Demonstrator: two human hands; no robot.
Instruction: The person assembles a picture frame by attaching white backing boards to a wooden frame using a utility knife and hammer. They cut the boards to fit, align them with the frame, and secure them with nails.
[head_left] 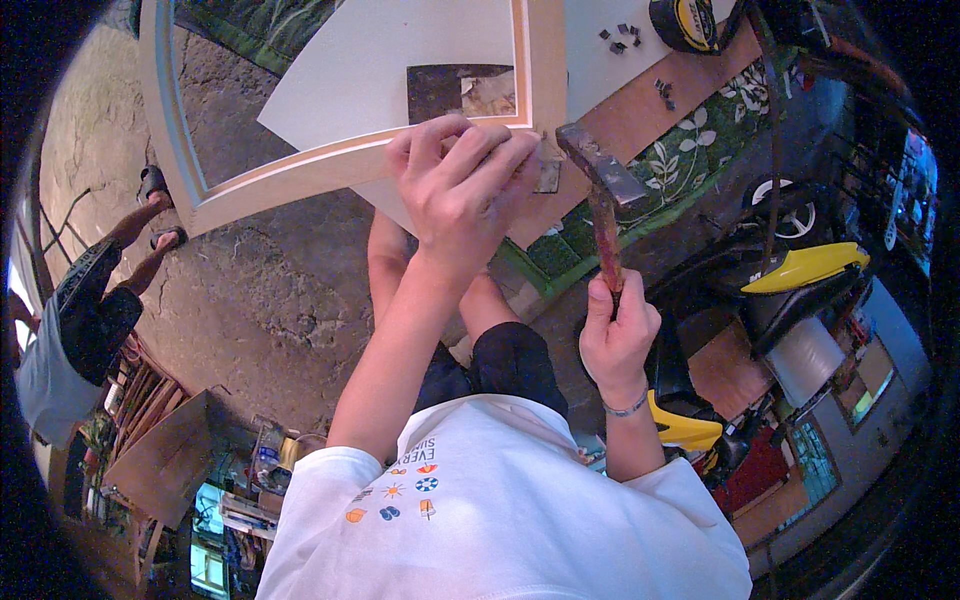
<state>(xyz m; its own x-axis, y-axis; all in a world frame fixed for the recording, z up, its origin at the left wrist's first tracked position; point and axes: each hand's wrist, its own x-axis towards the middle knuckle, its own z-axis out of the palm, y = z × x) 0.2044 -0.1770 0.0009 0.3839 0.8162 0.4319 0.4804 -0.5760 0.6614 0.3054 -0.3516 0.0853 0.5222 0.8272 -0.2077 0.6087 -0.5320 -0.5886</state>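
Note:
My right hand [620, 335] is wrapped round the handle of a hammer [606, 225]. The hammer's dark metal head is raised beside the near right corner of a pale wooden frame [290, 182], which has a white inner edge. Over that same corner, my left hand [460, 190] is closed with its fingers curled down. What its fingertips pinch, if anything, is hidden. A small grey metal plate [548, 176] shows just right of those fingers, by the frame corner. Inside the frame lies a dark rectangular piece [433, 92] with a worn, light patch.
A white board [360, 60] lies under the frame. Small black pieces [620, 42] and a black-and-yellow round tool [690, 22] lie at the far right, by green leaf-patterned cloth [690, 150]. A yellow-and-black motorbike [805, 268] stands right; another person [75, 320] stands left.

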